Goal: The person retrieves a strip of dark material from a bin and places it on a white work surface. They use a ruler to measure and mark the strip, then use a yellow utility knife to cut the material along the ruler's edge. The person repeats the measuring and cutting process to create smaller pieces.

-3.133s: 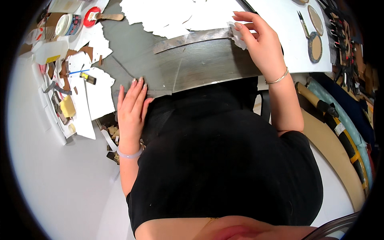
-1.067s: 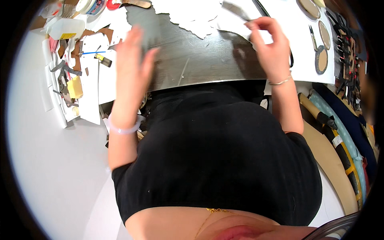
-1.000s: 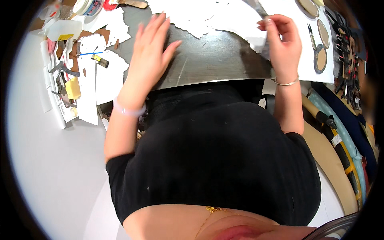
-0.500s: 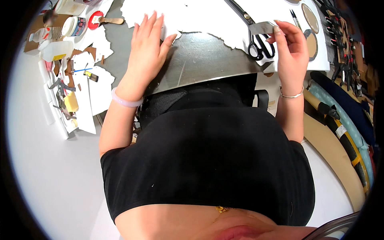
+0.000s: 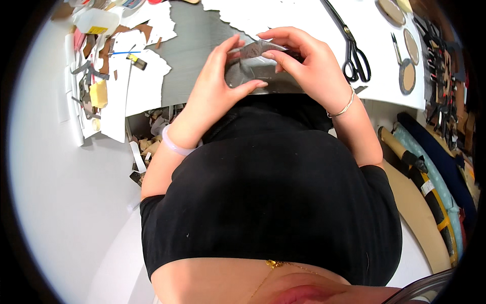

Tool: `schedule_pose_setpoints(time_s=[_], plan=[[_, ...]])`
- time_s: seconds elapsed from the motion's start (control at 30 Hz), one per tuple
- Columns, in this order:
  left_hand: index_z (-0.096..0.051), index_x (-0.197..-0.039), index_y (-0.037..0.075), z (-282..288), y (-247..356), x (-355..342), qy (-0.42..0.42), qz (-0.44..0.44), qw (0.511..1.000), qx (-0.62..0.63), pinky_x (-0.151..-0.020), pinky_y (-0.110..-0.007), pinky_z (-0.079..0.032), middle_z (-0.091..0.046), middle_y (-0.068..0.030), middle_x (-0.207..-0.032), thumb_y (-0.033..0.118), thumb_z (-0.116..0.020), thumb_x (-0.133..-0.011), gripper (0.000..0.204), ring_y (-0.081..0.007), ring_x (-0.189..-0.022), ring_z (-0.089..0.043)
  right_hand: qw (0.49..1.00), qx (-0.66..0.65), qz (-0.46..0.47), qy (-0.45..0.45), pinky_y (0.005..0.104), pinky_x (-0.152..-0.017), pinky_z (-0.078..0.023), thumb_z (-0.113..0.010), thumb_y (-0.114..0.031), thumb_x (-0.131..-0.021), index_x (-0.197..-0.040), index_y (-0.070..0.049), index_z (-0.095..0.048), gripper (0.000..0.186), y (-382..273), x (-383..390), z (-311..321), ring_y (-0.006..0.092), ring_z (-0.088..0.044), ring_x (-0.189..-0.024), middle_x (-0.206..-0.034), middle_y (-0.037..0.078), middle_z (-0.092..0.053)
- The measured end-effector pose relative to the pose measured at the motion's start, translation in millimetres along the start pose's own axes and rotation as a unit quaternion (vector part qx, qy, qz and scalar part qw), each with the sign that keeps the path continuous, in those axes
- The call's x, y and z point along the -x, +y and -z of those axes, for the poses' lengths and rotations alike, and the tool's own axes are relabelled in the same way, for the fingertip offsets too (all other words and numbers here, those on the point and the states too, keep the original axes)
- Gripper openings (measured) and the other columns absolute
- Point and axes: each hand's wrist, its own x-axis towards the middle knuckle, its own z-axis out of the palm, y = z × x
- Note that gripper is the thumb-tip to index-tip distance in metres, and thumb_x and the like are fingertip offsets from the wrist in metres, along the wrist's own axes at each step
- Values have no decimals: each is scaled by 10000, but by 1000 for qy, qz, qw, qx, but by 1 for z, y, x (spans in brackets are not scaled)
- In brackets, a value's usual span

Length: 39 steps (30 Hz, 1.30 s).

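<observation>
Above the near edge of the grey metal-like work surface (image 5: 190, 71), my two hands face each other. My right hand (image 5: 311, 58) pinches a thin, shiny grey piece (image 5: 257, 49) between thumb and fingers. What kind of piece it is does not show clearly. My left hand (image 5: 215, 78) is curved beside the piece's left end, thumb and fingers well apart. Whether its fingertips touch the piece cannot be told. Large black-handled scissors (image 5: 360, 63) lie to the right of my right hand, on white sheet material (image 5: 311, 17).
Torn white scraps (image 5: 152, 71), a yellow block (image 5: 98, 95) and a translucent container (image 5: 96, 21) crowd the left side. Round tan discs (image 5: 407, 76) and a slim dark tool (image 5: 396, 48) lie at right. Tools on a rack (image 5: 448, 71) and fabric rolls (image 5: 430, 162) stand beyond.
My right hand has moved left from beside the scissors, bringing the grey piece along. My left hand has lifted off the surface and come right, towards the piece. The view has shifted.
</observation>
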Motion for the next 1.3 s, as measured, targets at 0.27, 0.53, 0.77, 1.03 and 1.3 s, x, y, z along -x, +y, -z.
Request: schedule_pose_setpoints(time_s=[0.27, 0.53, 0.77, 1.03, 1.3], plan=[[-519, -1455, 39, 32, -11, -23, 9, -10, 994, -112, -1054, -398, -515, -626, -151, -1368, 141, -828, -875, 665, -304, -1266, -626, 963, 237, -30, 122, 269, -648, -533, -693, -244, -998, -1080, -51, -763, 221, 8, -35, 31, 147, -701, -689, -825, 73, -772], [-663, -1268, 33, -1, -34, -95, -14, -81, 981, -178, -956, -410, -544, -665, -146, -1221, 178, -847, -824, 502, -332, -1105, -658, 907, 414, 46, 61, 321, -762, -567, -714, -215, -969, -1078, -100, -774, 170, 40, -51, 45, 222, -706, -813, -992, 57, -746], [-730, -1092, 60, -20, -26, -115, -31, -100, 970, -221, -914, -427, -514, -688, -80, -1099, 203, -836, -814, 330, -287, -1029, -654, 912, 407, 36, 34, 335, -817, -593, -720, -171, -940, -1077, -157, -785, 152, 48, -58, 62, 219, -714, -897, -1065, 18, -713], [-731, -984, 107, -28, -29, -109, -12, -141, 956, -256, -879, -384, -485, -716, -3, -1085, 94, -791, -841, 155, -231, -987, -668, 898, 422, 116, 46, 357, -867, -572, -730, -116, -894, -1085, -129, -774, 197, 63, -46, 75, 239, -685, -1033, -1125, 52, -703], [-704, -1057, 88, -24, -33, -113, -30, -151, 958, -243, -874, -369, -490, -706, -19, -1090, 36, -779, -853, 223, -247, -966, -661, 873, 449, 178, 61, 398, -949, -523, -747, -141, -873, -1064, -137, -760, 191, 77, -38, 93, 220, -694, -997, -1084, 38, -733]])
